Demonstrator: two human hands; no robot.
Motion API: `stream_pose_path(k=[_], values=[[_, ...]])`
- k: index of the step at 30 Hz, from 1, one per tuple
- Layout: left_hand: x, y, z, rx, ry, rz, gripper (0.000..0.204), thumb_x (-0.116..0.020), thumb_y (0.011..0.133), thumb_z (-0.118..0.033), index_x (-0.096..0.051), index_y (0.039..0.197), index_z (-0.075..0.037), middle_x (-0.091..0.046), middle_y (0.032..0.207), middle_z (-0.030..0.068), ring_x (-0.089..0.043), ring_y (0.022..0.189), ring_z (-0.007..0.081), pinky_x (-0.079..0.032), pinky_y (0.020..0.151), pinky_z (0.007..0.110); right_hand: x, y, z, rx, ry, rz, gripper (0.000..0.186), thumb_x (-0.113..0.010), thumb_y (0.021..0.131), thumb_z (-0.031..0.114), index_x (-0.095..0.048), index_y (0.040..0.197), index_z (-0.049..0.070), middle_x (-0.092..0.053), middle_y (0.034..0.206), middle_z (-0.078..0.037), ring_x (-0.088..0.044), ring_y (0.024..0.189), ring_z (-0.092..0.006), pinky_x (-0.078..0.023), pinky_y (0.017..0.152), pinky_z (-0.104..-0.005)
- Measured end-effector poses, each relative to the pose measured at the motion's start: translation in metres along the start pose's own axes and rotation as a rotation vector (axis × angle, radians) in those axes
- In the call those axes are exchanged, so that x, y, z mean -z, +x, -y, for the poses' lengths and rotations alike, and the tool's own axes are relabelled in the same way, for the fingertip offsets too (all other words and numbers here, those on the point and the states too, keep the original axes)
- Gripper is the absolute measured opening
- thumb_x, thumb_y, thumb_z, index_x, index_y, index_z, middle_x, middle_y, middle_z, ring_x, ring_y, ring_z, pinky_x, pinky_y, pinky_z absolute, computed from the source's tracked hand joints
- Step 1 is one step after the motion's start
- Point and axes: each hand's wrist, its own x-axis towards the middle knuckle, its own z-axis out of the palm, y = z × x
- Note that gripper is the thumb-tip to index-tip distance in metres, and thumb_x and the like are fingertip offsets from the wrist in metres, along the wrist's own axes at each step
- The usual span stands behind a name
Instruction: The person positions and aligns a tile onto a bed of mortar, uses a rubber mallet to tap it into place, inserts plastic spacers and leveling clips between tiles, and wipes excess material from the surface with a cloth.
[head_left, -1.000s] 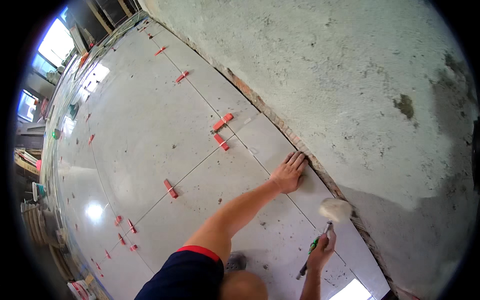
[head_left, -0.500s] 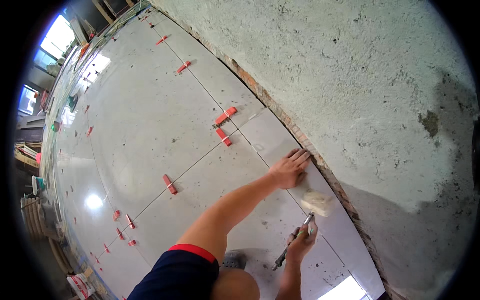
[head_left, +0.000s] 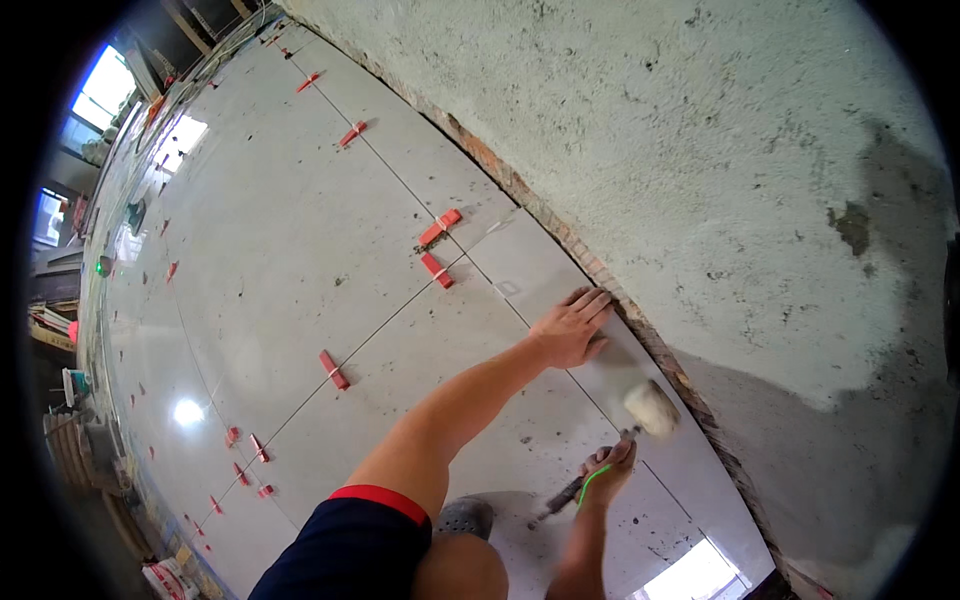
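Observation:
My left hand (head_left: pixel 570 328) lies spread on the narrow light-grey tile (head_left: pixel 535 260) along the wall, fingertips at its wall-side edge. Below it, my right hand (head_left: pixel 606 472) grips the handle of a mallet (head_left: pixel 652 410) with a pale, rounded head, held at the same tile strip near the long joint. The handle runs down-left from my fingers. Red levelling wedges (head_left: pixel 440 226) with white clips sit on the joints up and left of my left hand.
A rough plastered wall (head_left: pixel 760 200) rises on the right, with exposed brick (head_left: pixel 475 150) along its foot. My grey perforated shoe (head_left: pixel 465 515) and bent knee are at the bottom. Windows (head_left: pixel 100 85), stacked boards (head_left: pixel 50 325) and hoses line the far left side.
The mallet in my right hand swung left, then slightly back right. My left hand stays spread on the tile, and the whole view has shifted a little.

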Motion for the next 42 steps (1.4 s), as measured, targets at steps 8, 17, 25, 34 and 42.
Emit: stream_pose_path(k=[8, 17, 25, 34, 42], values=[[-0.017, -0.01, -0.006, 0.044, 0.089, -0.104, 0.063, -0.054, 0.096, -0.037, -0.042, 0.146, 0.0, -0.034, 0.159, 0.0175, -0.03, 0.149, 0.0307, -0.019, 0.126, 0.044, 0.001, -0.015, 0.005, 0.654, -0.68, 0.112, 0.049, -0.046, 0.107, 0.017, -0.039, 0.153, 0.002, -0.063, 0.087, -0.008, -0.06, 0.067, -0.0189, -0.052, 0.062, -0.0323], [-0.148, -0.009, -0.085, 0.125, 1.258, -0.005, 0.062, -0.047, 0.098, -0.024, -0.029, 0.153, 0.0, -0.031, 0.161, 0.0157, -0.027, 0.152, 0.0269, -0.022, 0.126, 0.042, -0.091, -0.009, 0.089, 0.976, -0.852, 0.518, 0.041, -0.047, 0.105, 0.016, -0.053, 0.143, 0.002, -0.063, 0.132, -0.022, -0.061, 0.119, -0.0415, -0.048, 0.101, -0.0449], [-0.101, -0.005, -0.095, 0.364, 1.115, -0.033, 0.062, -0.043, 0.103, -0.028, -0.023, 0.156, -0.002, -0.028, 0.162, 0.0145, -0.024, 0.153, 0.0243, -0.021, 0.125, 0.037, -0.141, 0.026, 0.073, 0.969, -1.332, 0.364, 0.043, -0.047, 0.106, 0.022, -0.055, 0.141, -0.002, -0.053, 0.141, -0.032, -0.041, 0.14, -0.0514, -0.029, 0.118, -0.054], [-0.072, -0.003, -0.074, 0.148, 0.049, -0.134, 0.067, -0.048, 0.099, -0.031, -0.027, 0.156, -0.002, -0.029, 0.162, 0.0151, -0.023, 0.153, 0.0266, -0.021, 0.125, 0.039, -0.135, 0.045, 0.062, 0.998, -1.219, 0.423, 0.041, -0.047, 0.105, 0.018, -0.055, 0.141, 0.0, -0.049, 0.144, -0.034, -0.035, 0.141, -0.0527, -0.028, 0.118, -0.0555], [-0.068, -0.009, -0.075, 0.129, -0.059, -0.135, 0.072, -0.052, 0.094, -0.034, -0.029, 0.155, -0.002, -0.03, 0.162, 0.0157, -0.022, 0.153, 0.0286, -0.021, 0.125, 0.041, -0.118, 0.033, 0.057, 0.972, -1.075, 0.431, 0.039, -0.049, 0.105, 0.018, -0.058, 0.138, 0.0, -0.066, 0.127, -0.023, -0.065, 0.115, -0.036, -0.051, 0.097, -0.0434]])
